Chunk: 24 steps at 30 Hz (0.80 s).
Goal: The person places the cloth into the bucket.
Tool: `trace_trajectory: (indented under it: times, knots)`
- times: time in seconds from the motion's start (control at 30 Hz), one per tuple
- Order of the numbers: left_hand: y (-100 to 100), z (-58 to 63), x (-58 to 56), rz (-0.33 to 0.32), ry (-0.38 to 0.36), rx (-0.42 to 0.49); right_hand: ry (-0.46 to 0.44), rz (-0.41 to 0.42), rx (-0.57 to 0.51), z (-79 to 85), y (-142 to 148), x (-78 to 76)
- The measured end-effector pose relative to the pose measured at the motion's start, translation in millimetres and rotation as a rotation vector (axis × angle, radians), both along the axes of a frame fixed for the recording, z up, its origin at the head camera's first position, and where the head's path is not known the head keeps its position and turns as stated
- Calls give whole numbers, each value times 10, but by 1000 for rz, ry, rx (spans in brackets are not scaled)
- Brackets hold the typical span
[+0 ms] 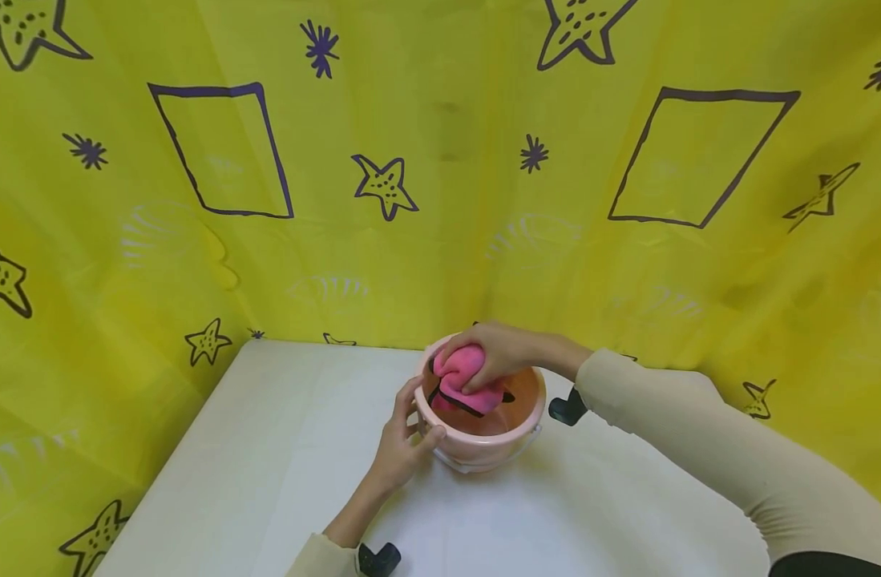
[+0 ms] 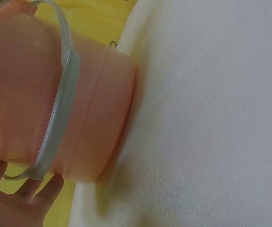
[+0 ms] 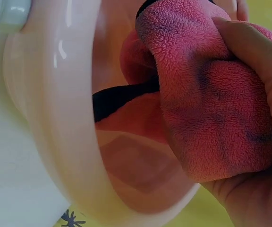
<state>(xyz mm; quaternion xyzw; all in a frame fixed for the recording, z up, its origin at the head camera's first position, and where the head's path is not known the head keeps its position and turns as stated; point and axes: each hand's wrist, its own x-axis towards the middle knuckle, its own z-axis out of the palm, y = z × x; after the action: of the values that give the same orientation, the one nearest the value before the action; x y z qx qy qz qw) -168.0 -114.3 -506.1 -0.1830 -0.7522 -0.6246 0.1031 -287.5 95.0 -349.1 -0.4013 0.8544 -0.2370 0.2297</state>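
A pale pink bucket (image 1: 479, 450) stands upright on the white table, its pale handle (image 2: 60, 113) hanging down along the outside. The left hand (image 1: 400, 445) grips the bucket's rim on the left, thumb over the near edge and fingers along the outer wall. Bunched in the right hand (image 1: 501, 353) is a bright pink cloth (image 1: 460, 369) with black edging. That hand holds the cloth inside the mouth of the bucket, with part of the fabric hanging down within. In the right wrist view the cloth (image 3: 211, 104) looks fluffy, with darker smudges on it.
The white table (image 1: 281, 449) spreads out around the bucket. Behind it and to the sides hangs a yellow curtain (image 1: 447, 264) printed with starfish and frames. Black straps with small dark devices (image 1: 568, 407) sit at both wrists.
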Motion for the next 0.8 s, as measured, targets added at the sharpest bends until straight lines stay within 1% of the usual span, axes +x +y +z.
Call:
trace_trajectory:
  times: [0.23, 0.3, 0.37, 0.47, 0.57, 0.63, 0.8]
  knots:
    - [2, 10, -1, 0, 11, -9, 7, 6, 10, -5, 22, -1]
    - [-2, 6, -4, 2, 11, -14, 3, 28, 23, 24, 25, 5]
    - [-6, -1, -8, 2, 8, -16, -21, 53, 44, 74, 25, 11]
    - [-9, -8, -10, -2, -2, -13, -52, 32, 109, 191, 26, 27]
    - [-9, -15, -11, -7, -6, -13, -80, -38, 151, 295, 30, 40]
    - [-4, -17, -9, -3, -6, -17, -97, -57, 140, 331, 38, 44]
    - [17, -16, -11, 15, -2, -23, -105, -45, 92, 375, 94, 58]
